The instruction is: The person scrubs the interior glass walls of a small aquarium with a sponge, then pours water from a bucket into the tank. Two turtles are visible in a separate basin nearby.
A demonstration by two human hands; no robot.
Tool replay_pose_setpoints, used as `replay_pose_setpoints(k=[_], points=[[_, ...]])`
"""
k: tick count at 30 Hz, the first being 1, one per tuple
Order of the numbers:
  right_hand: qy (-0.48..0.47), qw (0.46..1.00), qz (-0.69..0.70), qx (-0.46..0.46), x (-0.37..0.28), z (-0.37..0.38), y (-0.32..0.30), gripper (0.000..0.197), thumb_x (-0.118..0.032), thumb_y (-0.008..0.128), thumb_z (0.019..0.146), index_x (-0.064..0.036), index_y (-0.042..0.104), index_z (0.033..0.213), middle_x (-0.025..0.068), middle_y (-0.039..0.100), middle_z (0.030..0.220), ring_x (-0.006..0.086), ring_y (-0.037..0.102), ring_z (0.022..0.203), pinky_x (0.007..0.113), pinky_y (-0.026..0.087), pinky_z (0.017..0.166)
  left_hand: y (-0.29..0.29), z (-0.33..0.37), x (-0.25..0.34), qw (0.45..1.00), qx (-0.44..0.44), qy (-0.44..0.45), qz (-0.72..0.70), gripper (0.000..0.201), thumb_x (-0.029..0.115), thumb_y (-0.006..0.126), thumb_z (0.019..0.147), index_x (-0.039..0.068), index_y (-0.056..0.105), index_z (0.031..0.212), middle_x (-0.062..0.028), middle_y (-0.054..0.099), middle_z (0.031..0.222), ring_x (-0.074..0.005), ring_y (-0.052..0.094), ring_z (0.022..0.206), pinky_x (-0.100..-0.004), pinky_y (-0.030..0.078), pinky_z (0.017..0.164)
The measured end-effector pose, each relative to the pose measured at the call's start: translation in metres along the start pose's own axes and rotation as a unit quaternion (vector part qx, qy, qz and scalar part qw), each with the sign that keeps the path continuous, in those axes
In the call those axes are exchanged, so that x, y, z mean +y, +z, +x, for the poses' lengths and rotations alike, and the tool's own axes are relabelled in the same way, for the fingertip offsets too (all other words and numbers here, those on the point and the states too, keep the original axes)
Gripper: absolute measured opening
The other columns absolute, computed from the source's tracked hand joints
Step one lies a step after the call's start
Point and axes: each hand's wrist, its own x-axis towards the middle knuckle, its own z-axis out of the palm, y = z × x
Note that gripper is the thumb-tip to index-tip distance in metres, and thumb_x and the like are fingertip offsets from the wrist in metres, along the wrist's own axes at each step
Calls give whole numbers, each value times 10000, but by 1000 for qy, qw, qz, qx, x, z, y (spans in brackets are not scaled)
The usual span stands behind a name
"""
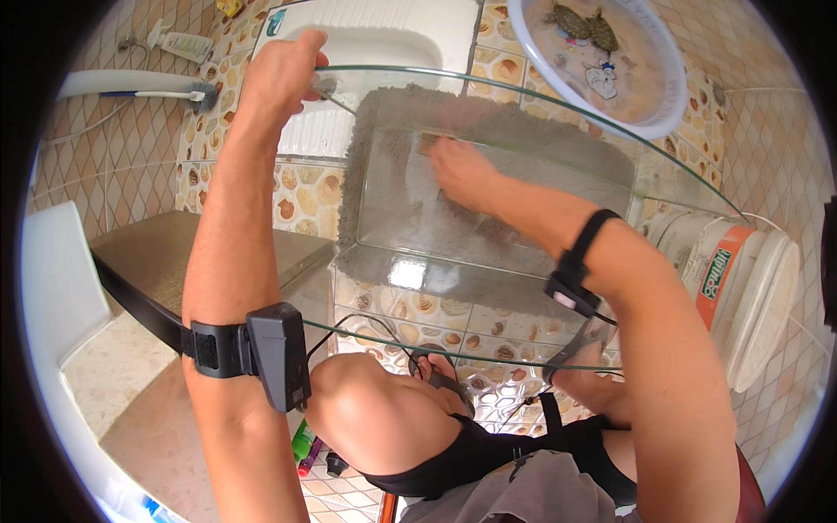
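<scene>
Over at the far right, a pale round basin is sitting on the shell-patterned floor tiles, and two turtles are resting side by side inside, near a cartoon figure that is decorating its bottom. Nearer on that side, a white bucket is showing an orange band. A white squat toilet is filling the far middle. To its left I'm seeing a white spray bottle and a brush, whose grey bristles are pointing toward the toilet.
</scene>
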Motion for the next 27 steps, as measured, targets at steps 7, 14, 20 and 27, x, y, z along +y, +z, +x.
replay_pose_setpoints(k=[7, 14, 20, 27], points=[[65, 945, -59, -314, 68, -134, -59, 438, -126, 601, 872, 135, 609, 1224, 254, 587, 1264, 370, 583, 1098, 452, 464, 1008, 1, 3, 3, 1000, 0, 5, 31, 590, 483, 509, 900, -52, 752, 943, -233, 738, 933, -318, 730, 722, -402, 526, 753], [56, 989, 72, -116, 24, -43, -28, 602, -154, 604, 875, 155, 476, 1376, 309, 503, 1442, 441, 494, 1345, 481, 401, 1149, 4, 5, 1, 999, 10, -14, 35, 573, 471, 540, 885, -58, 748, 957, -217, 730, 941, -309, 724, 740, -396, 529, 720], [101, 977, 87, -164, 58, -118, -42, 486, -111, 553, 902, 128, 533, 1325, 291, 485, 1477, 395, 508, 1326, 456, 396, 1146, 2, 3, 5, 1000, -1, -20, 20, 581, 478, 545, 882, -59, 746, 971, -183, 738, 985, -292, 707, 769, -387, 537, 709], [27, 996, 46, -75, 46, -88, -29, 543, -125, 630, 854, 109, 521, 1332, 277, 525, 1414, 377, 538, 1295, 417, 447, 1096, 5, 6, 5, 999, 15, -24, 35, 554, 458, 539, 886, -45, 759, 958, -194, 746, 970, -295, 712, 782, -394, 552, 791]])
